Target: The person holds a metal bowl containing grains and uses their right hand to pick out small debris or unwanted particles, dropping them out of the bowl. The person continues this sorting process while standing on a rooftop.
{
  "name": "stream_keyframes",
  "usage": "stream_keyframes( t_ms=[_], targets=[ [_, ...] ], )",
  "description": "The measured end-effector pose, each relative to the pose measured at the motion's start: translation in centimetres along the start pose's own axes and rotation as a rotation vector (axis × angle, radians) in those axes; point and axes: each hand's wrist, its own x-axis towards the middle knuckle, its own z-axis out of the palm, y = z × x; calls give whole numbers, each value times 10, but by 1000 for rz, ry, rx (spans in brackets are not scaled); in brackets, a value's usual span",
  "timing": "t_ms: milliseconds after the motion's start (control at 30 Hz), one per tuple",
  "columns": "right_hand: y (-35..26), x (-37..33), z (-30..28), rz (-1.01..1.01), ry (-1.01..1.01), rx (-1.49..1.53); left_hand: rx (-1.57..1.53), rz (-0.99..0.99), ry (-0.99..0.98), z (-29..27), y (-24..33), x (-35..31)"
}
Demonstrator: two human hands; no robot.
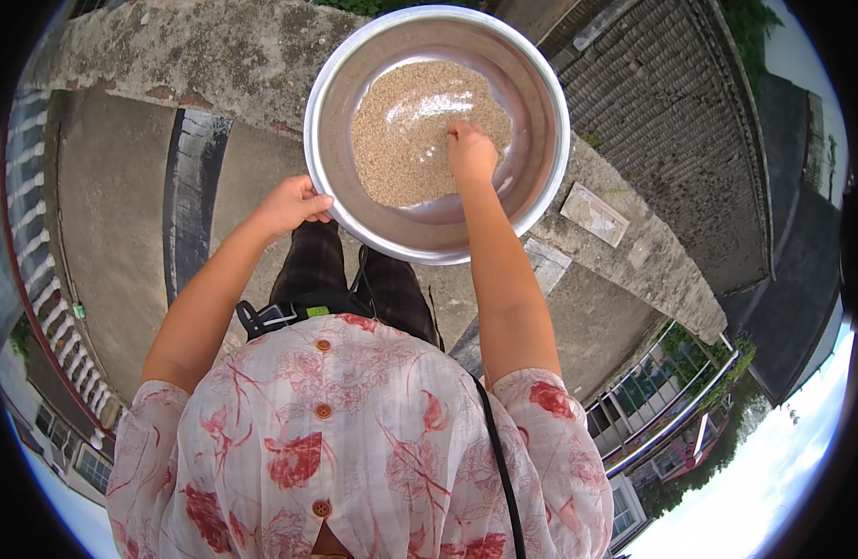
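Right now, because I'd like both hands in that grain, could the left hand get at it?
Likely yes: the left hand is at the rim of the metal bowl, and the grain lies uncovered on that side. It need only reach over; the right hand is farther right.

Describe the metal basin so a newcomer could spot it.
Find the weathered concrete ledge arching across the view's top. Overlapping its middle is a wide round metal basin, the left hand at its lower left rim. Unlike the flat rectangular slab to its lower right, it is shiny and holds pale brown grains.
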Motion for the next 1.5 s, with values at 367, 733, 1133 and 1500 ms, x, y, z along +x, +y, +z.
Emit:
stream_keyframes(
  t_ms=[367,733,1133,1500],
  targets=[
    [15,-14,1,156,-17,304,-2,-10,20,2,3,-2],
    [-6,2,8,-14,88,119,18,-8,-4,-1,1,0],
    [12,-20,-3,565,-250,1596,-15,-14,20,3,3,-2],
    [-4,-38,-39,529,-320,1942,0,-15,26,3,4,-2]
  ],
)
